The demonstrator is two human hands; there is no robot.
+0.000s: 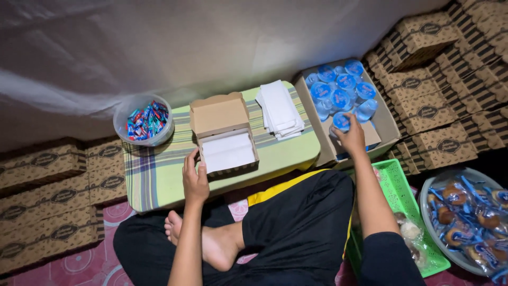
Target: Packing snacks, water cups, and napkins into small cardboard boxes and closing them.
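Head view looks down on a person sitting cross-legged at a low table (159,175) covered with a striped green and yellow cloth, in the middle of the frame. At centre stands an open cardboard snack box (225,137), its lid tipped back and a white paper liner lying inside. Left hand (194,177) rests at the box's lower left corner, fingers loosely curled with the thumb touching the box's front edge, holding nothing else. Right hand (350,135) reaches to the right of centre into a cardboard carton (389,124) filled with small sealed water cups with blue lids; its fingers close around one water cup (341,121) at the near side of the carton, though how firmly it grips is hard to tell from this angle. Just beside the box, toward the upper right, lies a stack of white paper sheets (279,110). On the table's upper left corner sits a clear plastic tub (143,121) of wrapped sweets. Stacks of closed patterned boxes (428,69) fill the upper right and the left edge. At lower right, a green plastic basket (405,198) sits beside a round tray of wrapped buns (471,220).
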